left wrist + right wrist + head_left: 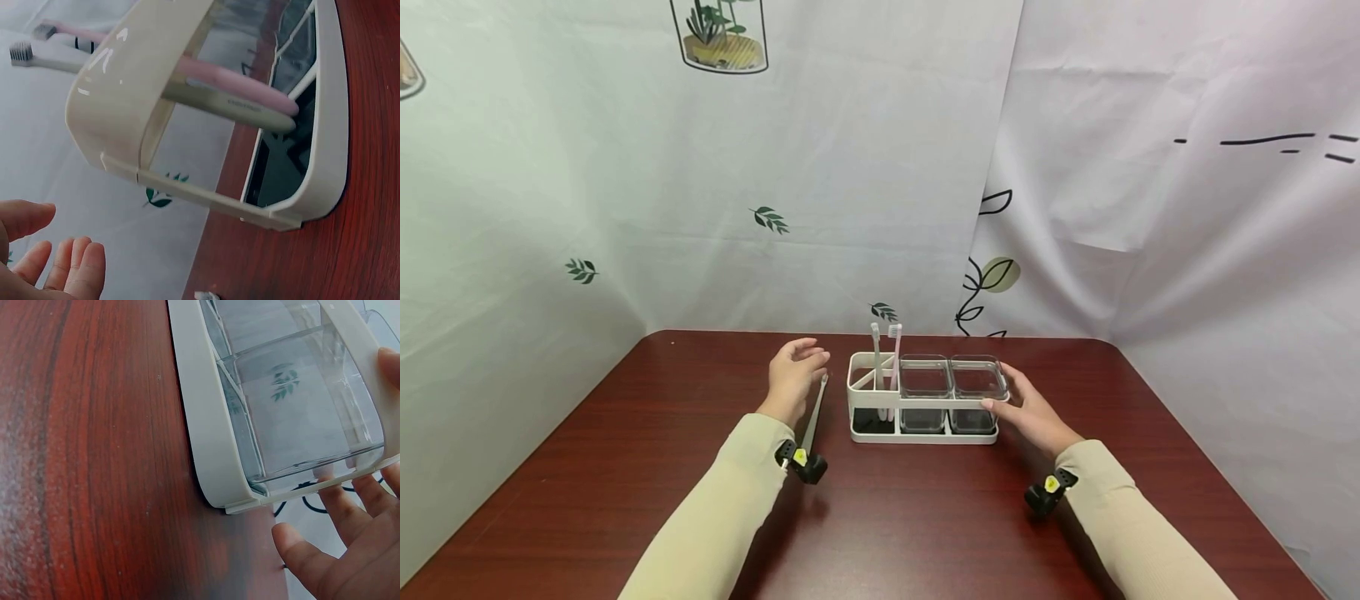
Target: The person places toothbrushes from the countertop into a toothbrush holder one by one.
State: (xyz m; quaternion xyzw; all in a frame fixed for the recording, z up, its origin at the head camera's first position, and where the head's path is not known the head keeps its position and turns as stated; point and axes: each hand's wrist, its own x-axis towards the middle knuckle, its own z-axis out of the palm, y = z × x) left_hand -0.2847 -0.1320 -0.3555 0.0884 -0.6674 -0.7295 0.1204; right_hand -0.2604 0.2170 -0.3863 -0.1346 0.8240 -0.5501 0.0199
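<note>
Pale sleeves (722, 508), left hand (792, 379) loosely spread near loose toothbrush (814, 417), right hand (1033, 414) pinching white holder (936, 403) at right end

Head view: bright, diffuse light; soft shadows on the dark red, wood-grained table (895, 517). Wrist views: dimmer, cooler. Left wrist: slender pink plastic toothbrush (240, 85) slightly blurred. Right wrist: pale glare on table, frame left.

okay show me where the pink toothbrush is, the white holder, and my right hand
Pink toothbrush (242, 84), left wrist view: on the thick part of its handle.
White holder (925, 403), head view: on its upper front rail.
Right hand (1036, 416), head view: on the back of the hand.
</note>
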